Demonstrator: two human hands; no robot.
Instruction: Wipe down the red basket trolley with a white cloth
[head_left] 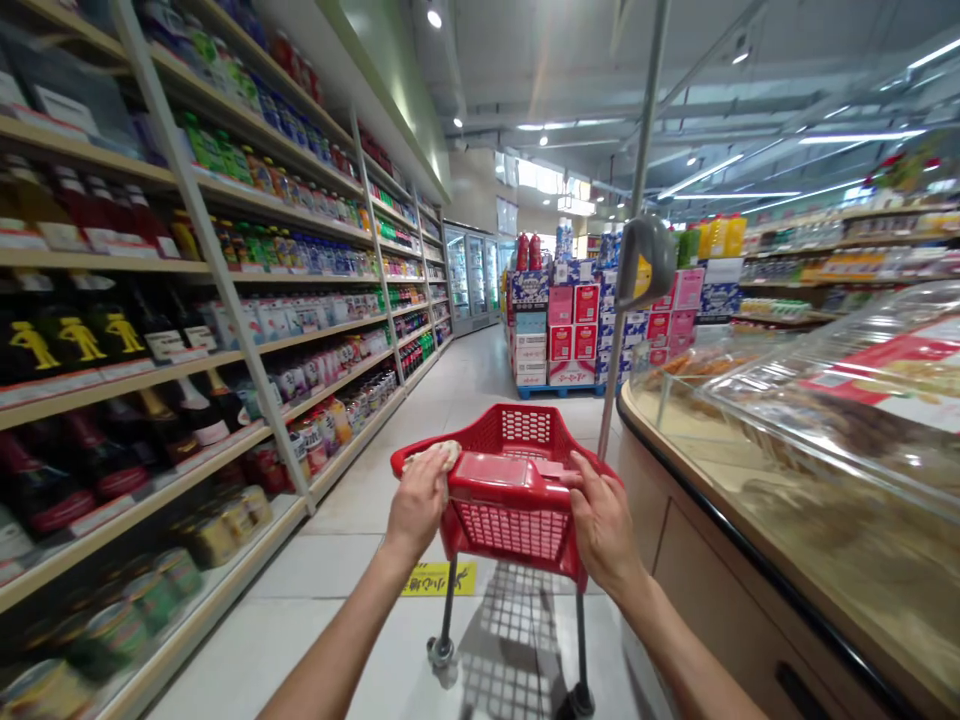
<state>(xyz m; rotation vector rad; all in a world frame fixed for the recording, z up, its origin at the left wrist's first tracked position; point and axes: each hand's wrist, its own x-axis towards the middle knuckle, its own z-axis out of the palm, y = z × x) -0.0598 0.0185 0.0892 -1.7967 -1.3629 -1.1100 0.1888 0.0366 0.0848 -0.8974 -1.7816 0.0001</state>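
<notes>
Forearms point(341, 630) reach to a cart point(514, 530); the left hand point(421, 500) grasps a cloth point(452, 453) on its handle point(491, 475); the right hand point(606, 520) touches the handle, whether gripping I cannot tell.

The person's two forearms are bare along all the length that shows, from the wrists down to the picture's lower edge. The left forearm point(346, 625) and the right forearm point(671, 630) have the same plain shape: broad and rounded at the lower end, with smooth outlines tapering to slimmer, bare wrists. The left hand point(422, 492) is bare, its back broad and gently rounded, the fingers appearing short from this angle. The right hand point(606, 510) is bare too, with longer-looking, slender fingers and soft light across its back. Nails and finer skin markings are too small to tell.
</notes>
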